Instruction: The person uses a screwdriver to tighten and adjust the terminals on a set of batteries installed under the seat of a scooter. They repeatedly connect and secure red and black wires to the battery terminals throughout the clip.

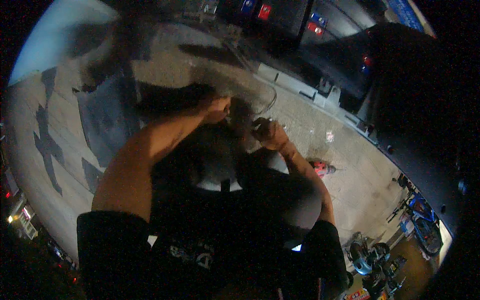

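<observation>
My left hand is closed, its fingers curled in toward the middle. To its right and a little nearer, my right hand is closed too, with something small and dark at its fingertips. The space between the two hands is dark and blurred, so what they hold cannot be made out. A thin curved cable arcs just beyond my right hand. Past my right forearm, a red and black power drill with a thin bit lies on the pale ground.
A whitish rail runs along a dark structure at the far right. Small red and blue squares show on dark surfaces at the top. Parked two-wheelers stand at the lower right. A dark mat-like patch lies at the left.
</observation>
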A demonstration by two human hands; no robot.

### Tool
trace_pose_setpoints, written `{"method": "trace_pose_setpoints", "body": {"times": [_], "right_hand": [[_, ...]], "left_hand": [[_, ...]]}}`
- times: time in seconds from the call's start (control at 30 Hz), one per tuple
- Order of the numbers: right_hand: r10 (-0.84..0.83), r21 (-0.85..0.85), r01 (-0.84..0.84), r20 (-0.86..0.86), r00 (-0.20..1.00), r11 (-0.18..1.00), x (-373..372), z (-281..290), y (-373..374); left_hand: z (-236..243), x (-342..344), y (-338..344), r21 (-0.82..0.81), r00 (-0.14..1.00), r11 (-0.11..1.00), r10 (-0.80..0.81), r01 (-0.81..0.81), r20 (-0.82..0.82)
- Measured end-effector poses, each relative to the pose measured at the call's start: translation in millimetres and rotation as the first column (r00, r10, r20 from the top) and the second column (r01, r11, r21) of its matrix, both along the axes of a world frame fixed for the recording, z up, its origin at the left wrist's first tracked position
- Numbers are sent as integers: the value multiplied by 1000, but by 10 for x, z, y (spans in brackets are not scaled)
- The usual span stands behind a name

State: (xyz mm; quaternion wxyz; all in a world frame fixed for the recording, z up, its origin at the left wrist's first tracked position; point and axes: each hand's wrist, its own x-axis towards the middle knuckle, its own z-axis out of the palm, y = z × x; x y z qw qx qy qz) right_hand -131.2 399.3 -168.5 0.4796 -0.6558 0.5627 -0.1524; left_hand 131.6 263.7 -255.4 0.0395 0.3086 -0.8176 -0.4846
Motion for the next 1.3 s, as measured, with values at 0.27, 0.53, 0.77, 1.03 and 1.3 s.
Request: {"method": "trace_pose_setpoints", "body": {"times": [0.27, 0.53, 0.77, 1.03, 1.3], "right_hand": [[-20, -185, 6, -74, 997, 983, 249, 439, -321], [7, -372, -29, -61, 998, 928, -8, 60, -135], [-267, -205, 249, -64, 961, 946, 84, 421, -155], [-76, -35, 77, 17, 997, 996, 176, 636, -241], [-201, 335, 66, 388, 899, 940, -102, 1192, -278]], "left_hand": [[790, -190, -38, 339, 994, 941, 56, -19, -99], [743, -474, 120, 429, 969, 889, 225, -161, -104], [820, -597, 163, 638, 934, 702, 115, -317, 338], [576, -188, 225, 516, 984, 839, 170, -171, 49], [2263, -485, 96, 585, 937, 749, 137, -310, 321]]}}
